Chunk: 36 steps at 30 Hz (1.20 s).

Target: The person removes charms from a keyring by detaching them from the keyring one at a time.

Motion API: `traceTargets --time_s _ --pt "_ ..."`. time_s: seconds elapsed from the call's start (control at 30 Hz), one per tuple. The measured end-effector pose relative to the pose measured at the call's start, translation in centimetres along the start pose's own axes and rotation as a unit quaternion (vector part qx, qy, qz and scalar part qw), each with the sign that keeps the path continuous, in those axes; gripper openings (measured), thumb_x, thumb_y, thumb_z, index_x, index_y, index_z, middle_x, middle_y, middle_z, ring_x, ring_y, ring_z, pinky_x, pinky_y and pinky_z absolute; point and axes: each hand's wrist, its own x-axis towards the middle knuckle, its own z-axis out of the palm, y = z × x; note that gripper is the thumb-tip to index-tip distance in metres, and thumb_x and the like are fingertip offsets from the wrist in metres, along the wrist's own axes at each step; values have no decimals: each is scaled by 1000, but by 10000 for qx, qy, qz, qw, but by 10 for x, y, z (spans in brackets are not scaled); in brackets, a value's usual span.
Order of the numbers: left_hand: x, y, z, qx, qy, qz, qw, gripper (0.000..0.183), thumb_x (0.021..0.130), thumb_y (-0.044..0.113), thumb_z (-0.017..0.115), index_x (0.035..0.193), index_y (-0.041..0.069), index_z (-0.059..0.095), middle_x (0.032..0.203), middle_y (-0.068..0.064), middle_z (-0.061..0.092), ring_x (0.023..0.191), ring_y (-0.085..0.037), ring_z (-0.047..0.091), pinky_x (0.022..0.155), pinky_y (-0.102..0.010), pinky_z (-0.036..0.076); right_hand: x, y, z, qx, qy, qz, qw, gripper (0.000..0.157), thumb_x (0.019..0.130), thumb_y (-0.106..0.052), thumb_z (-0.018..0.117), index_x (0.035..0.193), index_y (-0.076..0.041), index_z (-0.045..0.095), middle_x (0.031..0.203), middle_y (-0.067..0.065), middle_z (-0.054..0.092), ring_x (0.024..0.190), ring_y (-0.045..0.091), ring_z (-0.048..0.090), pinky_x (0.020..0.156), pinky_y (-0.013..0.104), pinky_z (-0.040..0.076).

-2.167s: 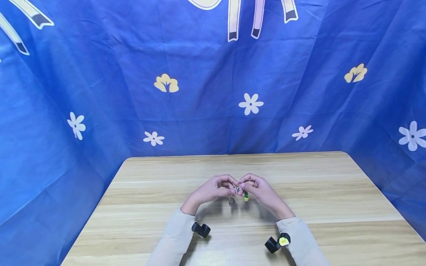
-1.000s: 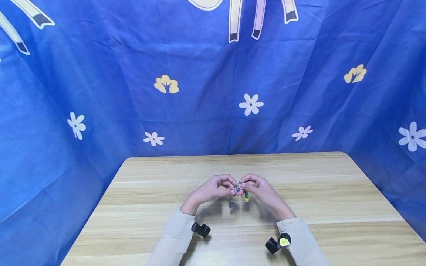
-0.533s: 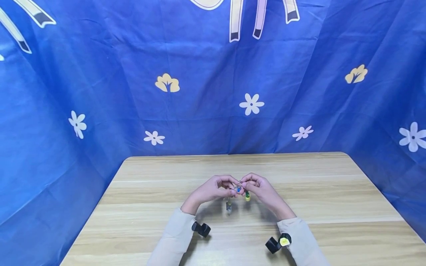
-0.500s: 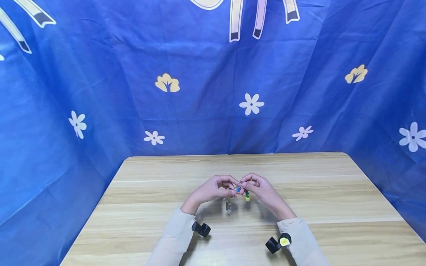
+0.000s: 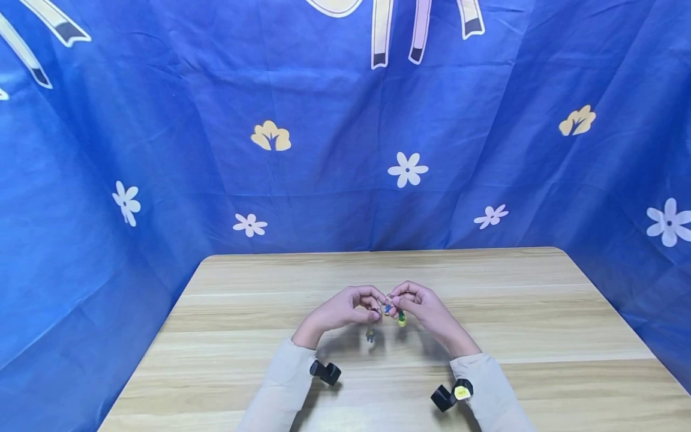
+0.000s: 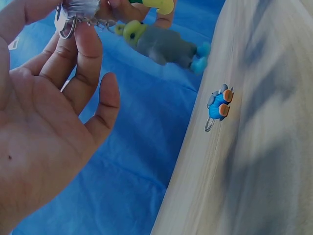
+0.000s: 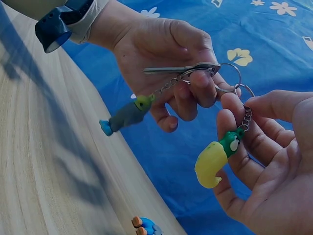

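Note:
In the head view my left hand [image 5: 348,309] and right hand [image 5: 423,309] meet above the table. Seen from the right wrist, the left fingers pinch a metal key [image 7: 181,69] with a split ring [image 7: 239,73] at its head. A grey figure charm [image 7: 129,115] with a yellow-green head and blue feet dangles from a chain there. My right thumb and finger pinch a second ring [image 7: 249,91] that meets the first; whether the two are linked I cannot tell. From it hangs a yellow charm [image 7: 211,164] with a green head.
On the tabletop lies a small blue figure charm [image 6: 218,105] with orange feet and a metal ring, apart from both hands. Wood-grain table [image 5: 259,270] spreads around the hands. A blue patterned curtain [image 5: 324,198] surrounds it at the back and sides.
The grey charm has swung down and slightly left beneath my left hand. Between the fingertips the rings have shifted a little. Both wrists stay in nearly the same place.

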Motion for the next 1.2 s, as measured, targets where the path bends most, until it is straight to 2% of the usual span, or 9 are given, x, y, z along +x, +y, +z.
traceTargets --time_s 0.1,0.23,0.43,0.73,0.9,1.07,1.2 --pt "0 0 0 -52 -14 33 10000 36 85 6 61 115 -13 53 90 -4 66 81 -5 63 74 -19 52 0 0 0 2 -20 -16 10000 17 95 -12 54 106 2 55 80 -7 68 79 6 65 82 29 53" --pt "0 1 1 -37 -27 138 9999 34 88 9 60 111 -14 53 91 4 63 85 -6 61 77 -18 50 1 1 1 28 -79 -42 10000 17 95 -11 54 106 2 55 80 -8 69 79 6 66 82 28 53" --pt "0 1 1 99 12 258 9996 29 89 10 58 106 -12 53 92 4 60 86 -6 57 78 -20 49 1 0 2 55 -160 -56 9998 24 95 -11 54 109 8 52 81 -9 70 80 6 66 83 28 53" --pt "1 -2 -1 213 137 370 9990 24 89 11 57 101 -10 54 88 5 60 82 -6 57 74 -22 49 -1 -3 3 76 -161 -46 9998 15 95 -13 55 106 -2 55 82 -8 70 81 6 67 84 28 53" --pt "1 -1 -1 222 278 353 9987 25 87 11 58 100 -9 54 86 5 61 82 -7 60 75 -23 51 -2 -5 4 30 -155 -90 9998 20 95 -14 54 108 2 55 83 -9 70 82 6 66 83 28 53" --pt "2 1 0 -12 406 266 9988 27 84 6 58 105 -10 51 83 9 64 80 -6 62 72 -19 50 -2 -7 5 -106 -116 -87 9998 24 95 -14 54 109 6 53 83 -9 70 82 6 66 84 26 53" --pt "1 1 0 -223 372 157 9989 29 85 5 60 107 -10 49 83 7 67 80 -8 66 76 -19 51 -2 -6 6 -140 -122 -65 9998 24 95 -13 54 108 7 53 83 -8 69 82 6 67 82 26 54"
